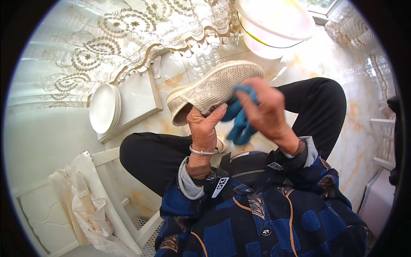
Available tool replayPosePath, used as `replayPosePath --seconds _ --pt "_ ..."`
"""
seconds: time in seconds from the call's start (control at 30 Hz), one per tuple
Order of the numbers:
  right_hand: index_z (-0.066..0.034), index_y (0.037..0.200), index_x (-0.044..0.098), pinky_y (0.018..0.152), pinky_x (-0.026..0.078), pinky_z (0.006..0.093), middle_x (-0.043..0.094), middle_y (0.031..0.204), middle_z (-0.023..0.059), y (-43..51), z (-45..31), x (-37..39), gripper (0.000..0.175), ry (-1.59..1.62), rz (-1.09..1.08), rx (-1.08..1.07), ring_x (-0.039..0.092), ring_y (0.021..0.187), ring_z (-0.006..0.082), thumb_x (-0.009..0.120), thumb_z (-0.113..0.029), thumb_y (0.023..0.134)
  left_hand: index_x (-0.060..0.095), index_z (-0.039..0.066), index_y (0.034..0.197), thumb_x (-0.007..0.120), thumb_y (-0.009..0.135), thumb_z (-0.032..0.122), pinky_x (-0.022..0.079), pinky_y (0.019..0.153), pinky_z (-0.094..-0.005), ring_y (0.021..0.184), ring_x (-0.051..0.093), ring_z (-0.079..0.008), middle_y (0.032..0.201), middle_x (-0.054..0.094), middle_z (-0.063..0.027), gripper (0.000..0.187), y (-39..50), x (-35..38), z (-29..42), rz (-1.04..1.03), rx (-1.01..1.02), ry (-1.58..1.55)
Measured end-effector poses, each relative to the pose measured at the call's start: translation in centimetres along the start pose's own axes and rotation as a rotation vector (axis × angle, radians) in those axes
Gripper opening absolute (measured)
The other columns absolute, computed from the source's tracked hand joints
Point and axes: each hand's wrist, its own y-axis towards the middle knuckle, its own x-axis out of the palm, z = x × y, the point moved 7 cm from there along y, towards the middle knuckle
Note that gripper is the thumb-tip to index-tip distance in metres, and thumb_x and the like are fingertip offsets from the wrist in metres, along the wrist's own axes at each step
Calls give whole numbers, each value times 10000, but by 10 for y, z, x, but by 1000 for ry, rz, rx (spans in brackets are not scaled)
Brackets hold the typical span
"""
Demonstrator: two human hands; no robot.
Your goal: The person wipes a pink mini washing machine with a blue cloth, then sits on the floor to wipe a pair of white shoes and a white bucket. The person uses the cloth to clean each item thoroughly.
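A beige textured slip-on shoe (215, 85) is held up on its side in front of me, its opening facing down and to the left. My left hand (205, 125) grips it at the collar, with the fingers inside the opening and the thumb outside. In my right hand (266, 110) is a bunched blue cloth (242, 120), pressed near the toe end of the upper. The right hand is slightly blurred. Part of the cloth hangs down between my hands. Below the left hand, another light-coloured shoe (221, 143) shows partly by my lap.
A stack of white plates (104, 108) leans on a white board (138, 99) at the left. A pale bucket (273, 29) stands on the tiled floor ahead. Lace curtains (128, 38) hang at upper left. Cloths (85, 199) drape over a white chair (110, 180) at lower left.
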Motion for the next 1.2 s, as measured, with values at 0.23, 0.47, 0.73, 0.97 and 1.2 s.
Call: replayPosePath --seconds 0.23,0.47,0.73,0.97,1.2 --pt "-24 952 622 603 503 360 634 838 147 -7 2 6 131 23 -43 -28 636 698 342 675 -50 834 683 1 1005 625 823 -51 492 774 -335 854 653 -255 900 682 -151 198 -8 16 -4 -154 153 581" --pt "-13 949 646 631 516 363 651 852 174 25 15 -15 93 -233 67 79 644 724 358 650 -65 872 684 18 945 576 778 -78 495 773 -388 867 650 -346 858 667 -168 221 -15 28 6 -216 486 967" --pt "-64 950 617 511 463 352 529 740 87 -12 -42 32 123 -194 -285 -523 573 593 299 594 -65 829 688 38 936 603 796 -50 493 825 -396 936 641 -361 910 665 -174 185 -17 30 1 -128 454 831" --pt "-75 985 605 568 491 418 627 856 138 25 12 -4 151 -412 31 -98 638 716 346 624 -57 836 695 50 921 570 781 -45 486 775 -425 880 624 -383 880 658 -182 211 -8 17 -15 -222 443 885" --pt "-66 974 626 591 488 382 606 828 134 -9 -16 50 201 -185 -270 -224 614 719 354 697 -22 792 648 -12 1046 576 908 4 504 750 -246 845 624 -112 981 682 -54 157 -3 -20 -56 6 -258 -169"
